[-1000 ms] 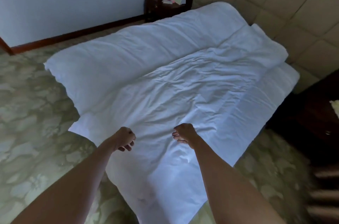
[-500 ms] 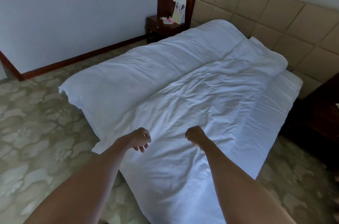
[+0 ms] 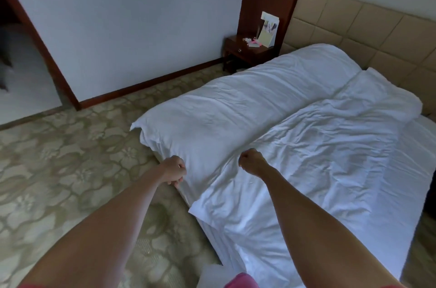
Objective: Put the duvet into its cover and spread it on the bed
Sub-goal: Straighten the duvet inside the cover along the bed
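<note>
A thick white duvet (image 3: 236, 108) lies folded lengthwise along the left half of the bed. Beside it, a thinner, wrinkled white cover (image 3: 330, 146) is spread over the right half, and its near corner (image 3: 198, 209) hangs off the foot of the bed. My left hand (image 3: 174, 170) hovers at the duvet's near left edge with its fingers curled and nothing visibly in them. My right hand (image 3: 252, 162) is a fist above the seam between duvet and cover, also holding nothing.
A padded tan headboard (image 3: 368, 35) backs the bed. A dark wooden nightstand (image 3: 247, 54) with a card and small items stands at the far left corner. Patterned carpet (image 3: 70, 169) covers the floor to the left. A doorway (image 3: 21, 70) opens at the far left.
The view has swung left and upward. Both hands have shifted left, from over the cover towards the duvet's near end. The right hand's fingers have closed into a fist.
</note>
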Demonstrator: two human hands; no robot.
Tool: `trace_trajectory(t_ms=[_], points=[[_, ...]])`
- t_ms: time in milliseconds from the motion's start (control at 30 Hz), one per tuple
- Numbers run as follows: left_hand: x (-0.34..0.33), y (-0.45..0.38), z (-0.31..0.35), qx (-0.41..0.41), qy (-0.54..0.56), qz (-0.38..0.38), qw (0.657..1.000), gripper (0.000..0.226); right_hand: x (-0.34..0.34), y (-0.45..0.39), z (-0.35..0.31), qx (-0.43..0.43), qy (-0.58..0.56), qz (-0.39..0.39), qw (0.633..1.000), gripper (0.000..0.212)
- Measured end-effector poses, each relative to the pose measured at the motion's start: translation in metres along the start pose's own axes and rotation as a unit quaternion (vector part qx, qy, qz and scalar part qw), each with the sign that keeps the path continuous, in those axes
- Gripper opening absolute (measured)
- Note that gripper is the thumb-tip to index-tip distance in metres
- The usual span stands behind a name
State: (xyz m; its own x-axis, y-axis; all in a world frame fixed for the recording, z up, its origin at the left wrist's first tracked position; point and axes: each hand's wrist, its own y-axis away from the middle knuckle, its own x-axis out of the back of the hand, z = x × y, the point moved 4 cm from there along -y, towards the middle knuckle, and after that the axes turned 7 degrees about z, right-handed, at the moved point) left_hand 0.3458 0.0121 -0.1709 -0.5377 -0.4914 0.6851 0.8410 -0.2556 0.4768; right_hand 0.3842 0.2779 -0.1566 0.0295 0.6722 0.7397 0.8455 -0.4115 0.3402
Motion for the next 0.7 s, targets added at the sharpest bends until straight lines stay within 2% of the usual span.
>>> trace_trajectory(t_ms=[67,133,233,467,700], points=[[0.022,-0.012,-0.020,-0.002,0.025,0.014,1.000,0.021,-0.011,-0.010,-0.037,0.019,0.006,-0.012,1.000,0.024],[0.044,-0.027,-0.040,0.005,0.038,0.010,0.999,0.022,-0.027,-0.025,-0.070,0.038,0.021,-0.030,0.999,0.036],[0.078,-0.057,-0.069,0.021,0.036,0.008,0.999,0.024,-0.059,-0.054,-0.106,0.042,0.031,-0.071,0.996,0.038],[0.180,-0.162,-0.129,0.050,0.018,0.016,0.998,0.025,-0.144,-0.166,-0.195,0.034,0.017,-0.113,0.993,0.023],[0.309,-0.270,-0.179,0.111,-0.009,0.026,0.993,0.023,-0.204,-0.271,-0.341,0.088,0.018,-0.186,0.978,0.023]])
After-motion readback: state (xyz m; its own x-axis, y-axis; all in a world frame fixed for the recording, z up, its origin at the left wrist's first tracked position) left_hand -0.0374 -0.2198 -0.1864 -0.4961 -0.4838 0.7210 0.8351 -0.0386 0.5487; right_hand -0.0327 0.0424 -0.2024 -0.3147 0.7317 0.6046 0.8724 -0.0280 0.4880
